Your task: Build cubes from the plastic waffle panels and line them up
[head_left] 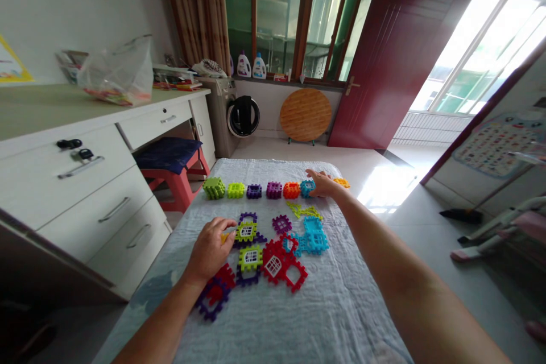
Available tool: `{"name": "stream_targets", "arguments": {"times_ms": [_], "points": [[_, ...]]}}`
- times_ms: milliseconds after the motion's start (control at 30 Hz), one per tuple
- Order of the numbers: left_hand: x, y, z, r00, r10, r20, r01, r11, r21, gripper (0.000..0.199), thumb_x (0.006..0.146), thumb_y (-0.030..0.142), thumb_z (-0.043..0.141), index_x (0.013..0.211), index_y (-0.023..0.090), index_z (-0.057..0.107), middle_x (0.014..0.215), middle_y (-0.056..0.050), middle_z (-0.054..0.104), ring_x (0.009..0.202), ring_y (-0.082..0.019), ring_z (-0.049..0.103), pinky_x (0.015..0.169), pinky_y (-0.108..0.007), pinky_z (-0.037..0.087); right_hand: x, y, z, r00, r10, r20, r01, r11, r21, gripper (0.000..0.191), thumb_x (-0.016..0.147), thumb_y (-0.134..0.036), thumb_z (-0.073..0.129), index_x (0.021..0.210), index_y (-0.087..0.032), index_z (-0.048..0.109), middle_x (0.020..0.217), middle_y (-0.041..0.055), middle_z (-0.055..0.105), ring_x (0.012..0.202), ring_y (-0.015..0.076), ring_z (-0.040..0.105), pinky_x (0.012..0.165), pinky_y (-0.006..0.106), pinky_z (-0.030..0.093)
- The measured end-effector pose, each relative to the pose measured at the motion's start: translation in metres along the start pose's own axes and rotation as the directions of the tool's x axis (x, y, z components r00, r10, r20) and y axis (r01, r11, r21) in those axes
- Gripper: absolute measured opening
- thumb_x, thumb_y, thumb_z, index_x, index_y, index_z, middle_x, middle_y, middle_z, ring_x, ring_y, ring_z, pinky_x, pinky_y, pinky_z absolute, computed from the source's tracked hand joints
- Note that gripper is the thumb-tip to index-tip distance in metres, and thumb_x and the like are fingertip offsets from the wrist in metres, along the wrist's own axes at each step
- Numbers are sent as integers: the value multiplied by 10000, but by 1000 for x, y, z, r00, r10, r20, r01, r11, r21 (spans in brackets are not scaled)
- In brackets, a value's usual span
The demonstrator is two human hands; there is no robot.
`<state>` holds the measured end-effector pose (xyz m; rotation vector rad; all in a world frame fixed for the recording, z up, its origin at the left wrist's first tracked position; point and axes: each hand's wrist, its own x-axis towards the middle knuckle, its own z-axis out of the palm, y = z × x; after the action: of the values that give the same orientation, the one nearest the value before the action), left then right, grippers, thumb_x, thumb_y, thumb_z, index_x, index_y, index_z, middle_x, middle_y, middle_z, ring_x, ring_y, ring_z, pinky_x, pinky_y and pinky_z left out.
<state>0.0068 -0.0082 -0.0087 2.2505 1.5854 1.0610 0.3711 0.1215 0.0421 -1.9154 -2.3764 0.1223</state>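
Note:
Along the far part of the cloth-covered table stands a row of coloured blocks, among them a green block (214, 188), a purple block (274, 190) and an orange block (292, 190). At the row's right part, my right hand (323, 183) touches a blue block (307, 188), fingers apart. Near the middle left, my left hand (213, 244) hovers by a yellow-green window piece (246, 232), its fingers partly spread, with a bit of yellow piece beside them. Flat red pieces (277, 264), light blue pieces (314, 236) and dark purple pieces (214, 298) lie nearer me.
The grey-blue cloth (298, 324) covers the table. To the left are white drawers (106, 205) and a red stool (181, 182) with a dark top. A washing machine (224, 119), a round wooden board (305, 115) and a red door (396, 51) stand beyond.

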Motion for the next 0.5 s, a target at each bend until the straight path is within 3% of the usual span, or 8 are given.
{"name": "stream_targets", "arguments": {"times_ms": [300, 500], "points": [[-1, -2, 0, 1000, -13, 4, 13, 1000, 0, 195, 809, 309, 504, 917, 209, 632, 958, -68, 659, 937, -238, 602, 877, -386, 475, 9, -6, 9, 1000, -16, 16, 17, 995, -103, 868, 619, -169, 670, 1427, -219, 356, 1199, 102, 628, 1162, 321, 473, 912, 383, 367], [-1, -1, 0, 1000, -13, 12, 13, 1000, 6, 190, 808, 295, 502, 914, 207, 633, 957, -66, 656, 941, -240, 602, 882, -385, 470, 9, -6, 8, 1000, -15, 18, 17, 996, -92, 868, 623, -159, 662, 1433, -201, 352, 1226, 117, 605, 1156, 322, 484, 929, 395, 374]]}}
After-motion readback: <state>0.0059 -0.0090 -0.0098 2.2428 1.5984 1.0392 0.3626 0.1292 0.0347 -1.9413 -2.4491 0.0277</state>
